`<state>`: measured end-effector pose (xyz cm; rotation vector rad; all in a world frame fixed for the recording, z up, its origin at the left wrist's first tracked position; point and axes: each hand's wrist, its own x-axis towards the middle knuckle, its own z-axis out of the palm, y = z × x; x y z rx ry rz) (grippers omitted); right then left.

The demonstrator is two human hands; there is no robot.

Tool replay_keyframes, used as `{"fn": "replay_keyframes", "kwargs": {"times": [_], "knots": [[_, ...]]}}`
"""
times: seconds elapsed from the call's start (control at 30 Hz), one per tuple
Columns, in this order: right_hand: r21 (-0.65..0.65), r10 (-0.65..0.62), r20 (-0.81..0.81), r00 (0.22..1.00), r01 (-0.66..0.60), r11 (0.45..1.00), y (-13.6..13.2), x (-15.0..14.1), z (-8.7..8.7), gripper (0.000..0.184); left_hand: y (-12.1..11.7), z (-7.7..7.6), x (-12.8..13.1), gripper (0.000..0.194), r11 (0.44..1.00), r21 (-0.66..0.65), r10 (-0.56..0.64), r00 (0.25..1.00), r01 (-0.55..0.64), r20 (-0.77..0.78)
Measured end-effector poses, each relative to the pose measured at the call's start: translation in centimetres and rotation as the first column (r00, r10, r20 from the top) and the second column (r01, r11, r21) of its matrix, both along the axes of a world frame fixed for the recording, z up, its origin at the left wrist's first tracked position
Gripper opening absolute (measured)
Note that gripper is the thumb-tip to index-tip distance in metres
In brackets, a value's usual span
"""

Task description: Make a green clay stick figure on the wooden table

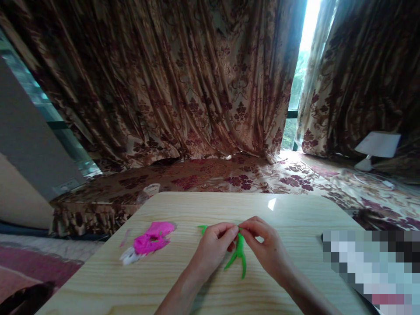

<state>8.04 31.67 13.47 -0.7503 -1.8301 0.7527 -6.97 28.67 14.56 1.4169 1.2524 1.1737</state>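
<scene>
A bright green, branched piece [240,250] that looks like modelling clay hangs below my fingertips, its two thin legs spread toward me. My left hand [215,240] is closed in a pinch at its upper end. From the other side my right hand [262,240] pinches the same end, thumb against forefinger. The fingertips of both hands nearly meet and hide the pinched part. Another bit of green [202,229] sticks out past my left hand; whether it joins the main piece is hidden.
On the wooden-topped table [183,210] a crumpled magenta piece [154,237] lies to the left, with a whitish crumpled bit [129,256] against it. A clear container [149,191] stands beyond the table's far left corner. A white lamp [377,146] is at far right; a pixelated patch covers the right edge.
</scene>
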Motion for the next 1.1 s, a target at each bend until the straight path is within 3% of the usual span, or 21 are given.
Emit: {"fn": "replay_keyframes", "kwargs": {"times": [0.2, 0.57, 0.73, 1.1], "knots": [[0.024, -0.05, -0.03, 0.998, 0.051, 0.998, 0.0, 0.14, 0.23, 0.01, 0.05, -0.24, -0.01, 0.035, 1.0, -0.012, 0.004, 1.0, -0.004, 0.016], [-0.018, -0.012, -0.04, 0.999, 0.011, 1.0, -0.47, -0.29, 0.26, 0.007, -0.02, -0.24, 0.05, 0.029, 1.0, 0.021, 0.002, 1.0, -0.002, -0.008], [-0.03, -0.024, -0.048, 0.999, 0.023, 0.999, -0.36, -0.21, 0.03, 0.009, 0.07, -0.52, 0.18, 0.016, 1.0, 0.01, 0.03, 1.0, -0.03, -0.003], [-0.007, 0.028, -0.007, 1.0, -0.028, 1.0, -0.46, -0.13, 0.31, 0.012, 0.13, -0.34, -0.03, 0.026, 0.994, 0.024, 0.111, 0.994, -0.111, -0.008]]}}
